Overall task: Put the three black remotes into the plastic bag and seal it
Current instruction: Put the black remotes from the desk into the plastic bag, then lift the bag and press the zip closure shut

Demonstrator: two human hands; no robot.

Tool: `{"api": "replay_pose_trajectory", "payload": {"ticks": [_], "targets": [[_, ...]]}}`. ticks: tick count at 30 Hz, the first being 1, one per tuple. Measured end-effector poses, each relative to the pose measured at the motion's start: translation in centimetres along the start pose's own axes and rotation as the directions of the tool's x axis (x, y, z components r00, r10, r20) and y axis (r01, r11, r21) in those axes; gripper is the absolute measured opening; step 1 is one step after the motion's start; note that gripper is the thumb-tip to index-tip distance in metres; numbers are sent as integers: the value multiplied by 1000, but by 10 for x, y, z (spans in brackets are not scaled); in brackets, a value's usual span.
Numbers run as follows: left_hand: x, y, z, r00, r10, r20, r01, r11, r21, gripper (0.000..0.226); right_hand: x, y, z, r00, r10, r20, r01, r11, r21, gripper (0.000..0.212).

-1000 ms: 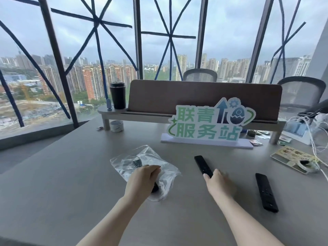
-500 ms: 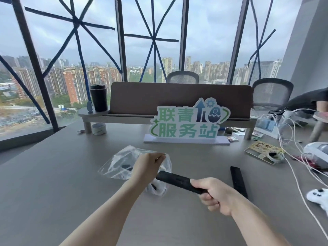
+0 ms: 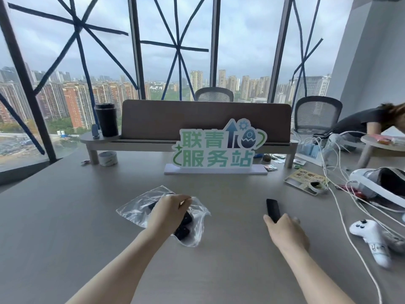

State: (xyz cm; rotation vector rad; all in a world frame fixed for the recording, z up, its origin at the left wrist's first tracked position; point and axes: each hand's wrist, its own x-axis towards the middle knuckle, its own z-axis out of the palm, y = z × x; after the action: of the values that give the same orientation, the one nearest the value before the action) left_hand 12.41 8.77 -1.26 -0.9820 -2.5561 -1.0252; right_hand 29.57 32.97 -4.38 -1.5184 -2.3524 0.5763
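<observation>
A clear plastic bag [image 3: 133,208] lies on the grey table [image 3: 65,227], left of centre. My left hand [image 3: 169,212] pinches its open edge and holds the mouth up. Dark remotes [image 3: 183,231] show through the plastic inside the bag; my hand covers part of them. A third black remote [image 3: 272,208] lies flat on the table to the right. My right hand [image 3: 286,231] covers its near end, with the thumb at its left edge and the fingers over its right side.
A green and white sign [image 3: 217,150] stands behind the bag. White cables [image 3: 341,200], a white game controller [image 3: 370,238] and a headset [image 3: 381,185] crowd the right side. A tape roll [image 3: 107,158] and black cup [image 3: 106,119] are at the back left. A person [image 3: 372,119] leans at the far right.
Half a second ago my right hand was pushing a remote into the bag. That remote is now inside, and my right hand has moved right onto the last remote.
</observation>
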Motion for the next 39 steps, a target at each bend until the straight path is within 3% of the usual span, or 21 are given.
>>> {"api": "replay_pose_trajectory", "payload": {"ticks": [4,6,8,11,14,17,19,21,24,25,27,29,31,33,35,37,39], "targets": [[-11,-1,-3,1000,7,17,-8,998,68,22,15,9,5,996,41,82,-40,999,-13,43],[-18,-4,-8,999,-17,44,12,994,108,22,20,9,1,965,15,261,-64,981,182,29],[-21,-7,-11,997,-39,60,32,993,114,24,13,8,-11,872,-73,483,-203,845,494,26],[-21,-9,-14,998,-56,39,53,996,72,26,-17,5,-40,690,-279,668,-340,690,639,30],[-17,-4,-17,999,-48,1,48,998,42,24,-54,-12,-51,532,-395,749,-315,728,609,31],[-16,1,-20,999,-42,3,42,999,9,22,-81,-51,-30,450,-438,778,-238,781,577,32],[-17,3,-23,999,-31,-8,31,999,13,22,-94,-81,-4,465,-457,758,-233,763,603,32],[-20,1,-26,999,-30,-23,30,999,20,22,-103,-101,16,537,-464,704,-205,738,643,27],[-23,-12,-31,998,-55,-25,55,998,20,20,-97,-103,29,824,-417,384,88,764,639,26],[-24,-17,-32,998,-57,-18,57,998,26,20,-91,-99,29,884,-394,252,177,780,600,22],[-27,-22,-33,999,-50,16,48,996,78,23,-84,-97,27,887,-416,200,267,816,512,16],[-31,-21,-34,997,-43,68,34,991,129,24,-82,-104,33,827,-465,317,305,844,442,48],[-35,-23,-35,989,-49,141,28,989,143,22,-83,-116,47,803,-489,342,337,844,417,60],[-41,-26,-39,963,-62,263,15,984,175,30,-80,-127,58,822,-509,255,399,834,381,40],[-47,-34,-45,926,-96,366,-9,961,275,53,-78,-132,60,855,-493,161,400,824,401,21],[-54,-42,-51,903,-156,400,-18,916,400,62,-76,-133,57,871,-470,145,361,811,461,20],[-56,-51,-57,892,-246,380,60,896,439,64,-77,-132,49,868,-467,166,323,787,526,19]]}}
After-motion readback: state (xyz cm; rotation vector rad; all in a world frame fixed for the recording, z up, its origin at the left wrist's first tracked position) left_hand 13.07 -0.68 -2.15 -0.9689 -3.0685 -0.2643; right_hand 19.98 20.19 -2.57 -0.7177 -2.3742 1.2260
